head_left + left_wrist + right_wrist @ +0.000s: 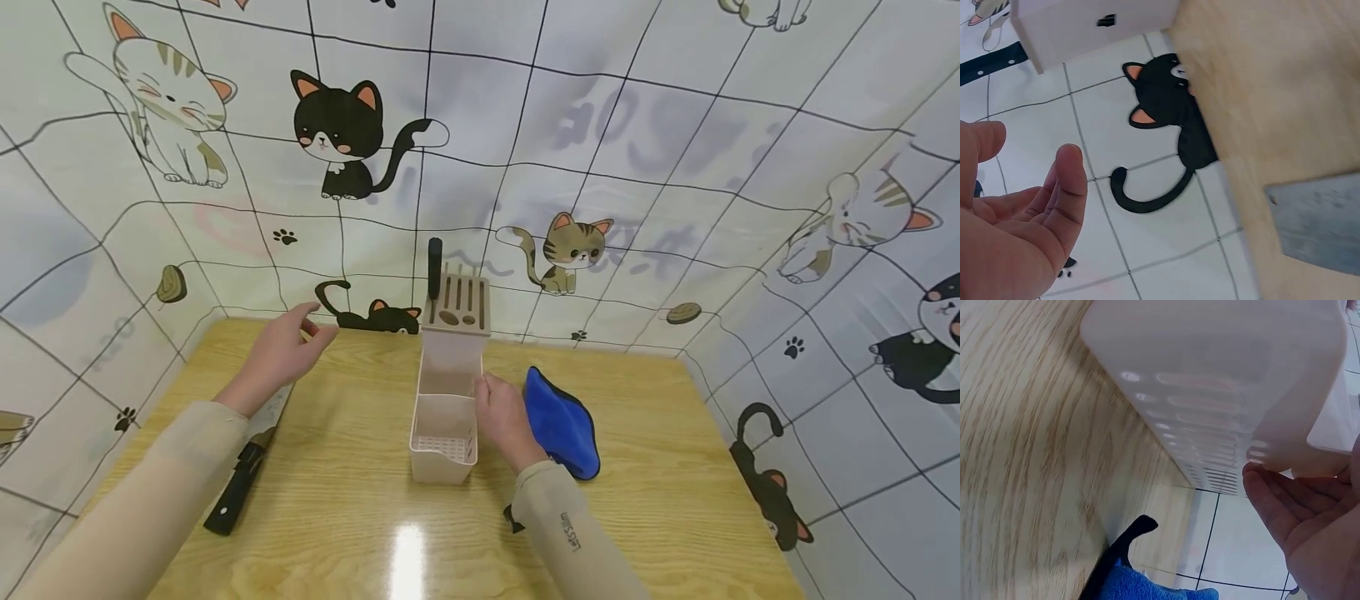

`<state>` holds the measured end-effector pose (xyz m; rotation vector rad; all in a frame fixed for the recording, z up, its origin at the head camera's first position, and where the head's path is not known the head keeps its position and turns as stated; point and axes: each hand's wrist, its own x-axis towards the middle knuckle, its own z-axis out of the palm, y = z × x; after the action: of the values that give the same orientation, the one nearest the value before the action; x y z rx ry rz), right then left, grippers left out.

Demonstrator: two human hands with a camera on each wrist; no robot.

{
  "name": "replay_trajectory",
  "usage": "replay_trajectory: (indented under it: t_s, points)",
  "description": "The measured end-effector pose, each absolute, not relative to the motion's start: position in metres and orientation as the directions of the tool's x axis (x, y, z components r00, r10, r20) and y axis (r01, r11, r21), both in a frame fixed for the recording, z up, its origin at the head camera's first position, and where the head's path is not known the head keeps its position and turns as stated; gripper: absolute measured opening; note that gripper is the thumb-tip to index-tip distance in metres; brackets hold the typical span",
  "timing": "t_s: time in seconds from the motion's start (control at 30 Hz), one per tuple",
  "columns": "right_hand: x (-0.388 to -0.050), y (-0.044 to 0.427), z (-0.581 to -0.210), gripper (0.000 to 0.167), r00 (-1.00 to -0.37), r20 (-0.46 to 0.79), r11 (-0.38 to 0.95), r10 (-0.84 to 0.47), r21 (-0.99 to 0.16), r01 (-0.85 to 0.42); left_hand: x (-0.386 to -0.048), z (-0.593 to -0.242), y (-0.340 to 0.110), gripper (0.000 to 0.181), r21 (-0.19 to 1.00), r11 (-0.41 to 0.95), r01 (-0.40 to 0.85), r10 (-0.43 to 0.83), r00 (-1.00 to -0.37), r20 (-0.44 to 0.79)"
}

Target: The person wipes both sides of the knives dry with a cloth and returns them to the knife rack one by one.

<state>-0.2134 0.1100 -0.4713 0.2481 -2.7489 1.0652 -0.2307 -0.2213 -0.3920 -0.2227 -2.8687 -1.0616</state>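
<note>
Knife holder stands on the wooden table, its side wall pinched by the right hand. One black-handled knife already occupies a top slot; the cleaver lies outside, near the left hand, which holds nothing, fingers loosely curved. Filling seems only partway along.

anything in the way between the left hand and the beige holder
Nothing visible: only bare tabletop separates the left hand from the holder. The cleaver lies by the left forearm, outside that gap, and the right hand is at the holder's far side.
</note>
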Motion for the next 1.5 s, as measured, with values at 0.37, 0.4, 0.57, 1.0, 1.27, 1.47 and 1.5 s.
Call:
replay_trajectory:
  t_s: [0.37, 0.4, 0.57, 1.0, 1.27, 1.47, 1.5]
  points:
    - [-0.208, 0.123, -0.472, 0.041, -0.981, 0.178, 0.685, -0.075, -0.706, -0.180, -0.197, -0.425, -0.260, 0.070, 0.616, 0.772, 0.159, 0.110, -0.987, 0.116]
    - [-0.207, 0.125, -0.472, 0.042, -0.981, 0.178, 0.689, -0.073, -0.702, -0.178, -0.194, -0.428, -0.263, 0.069, 0.612, 0.775, 0.158, 0.110, -0.987, 0.116]
    - [-0.202, 0.145, -0.469, 0.043, -0.977, 0.198, 0.687, -0.083, -0.699, -0.200, -0.183, -0.446, -0.272, 0.063, 0.583, 0.797, 0.156, 0.107, -0.987, 0.117]
    - [-0.199, 0.212, -0.482, 0.046, -0.983, 0.178, 0.852, 0.043, -0.520, -0.057, -0.154, -0.477, -0.285, 0.054, 0.553, 0.828, 0.097, 0.090, -0.995, 0.040]
    - [-0.197, 0.226, -0.497, 0.058, -0.995, 0.085, 0.895, 0.059, -0.445, 0.015, -0.143, -0.491, -0.285, 0.042, 0.509, 0.857, 0.079, 0.066, -0.997, 0.044]
    - [-0.198, 0.226, -0.506, 0.063, -0.999, 0.010, 0.924, 0.043, -0.381, 0.036, -0.136, -0.498, -0.288, 0.042, 0.519, 0.853, 0.059, 0.066, -0.998, 0.005]
    - [-0.198, 0.226, -0.507, 0.063, -0.999, 0.004, 0.929, 0.039, -0.368, 0.035, -0.134, -0.498, -0.288, 0.043, 0.521, 0.851, 0.060, 0.068, -0.998, 0.002]
